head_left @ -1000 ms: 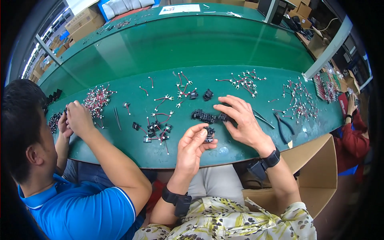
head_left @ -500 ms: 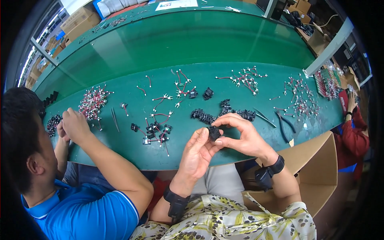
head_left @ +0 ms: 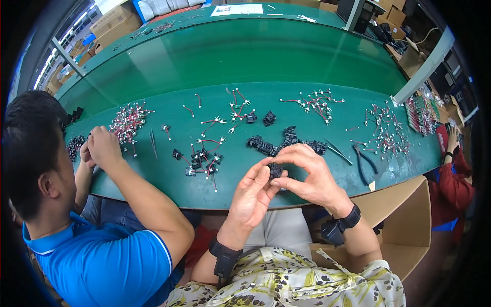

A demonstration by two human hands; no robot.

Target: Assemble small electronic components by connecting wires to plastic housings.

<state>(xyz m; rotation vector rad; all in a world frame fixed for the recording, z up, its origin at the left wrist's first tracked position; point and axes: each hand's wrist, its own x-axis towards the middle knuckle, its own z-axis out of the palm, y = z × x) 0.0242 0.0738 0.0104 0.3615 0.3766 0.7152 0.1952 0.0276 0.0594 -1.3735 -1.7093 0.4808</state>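
A small black plastic part (head_left: 276, 170) is pinched between both hands, just above the table's near edge. My left hand (head_left: 249, 197) grips it from the left with thumb and fingertips. From the other side my right hand (head_left: 313, 176) closes thumb and forefinger on it. The fingers cover much of the part, and its details are too small to tell. Right behind the hands lies a row of similar black parts (head_left: 262, 145), with a second cluster (head_left: 312, 146) beside it. Wired black parts (head_left: 202, 162) with red leads sit to the left.
Metal tweezers (head_left: 339, 153) and dark-handled pliers (head_left: 364, 163) lie right of my hands. Red wire leads are heaped at the far middle (head_left: 317, 106) and right (head_left: 383, 128). A cardboard box (head_left: 404, 225) stands at my right. A co-worker in blue (head_left: 102, 256) works close on my left.
The black part has been turned in my fingers and now shows a more uneven side. Both hands stay in nearly the same place. The whole view has shifted slightly.
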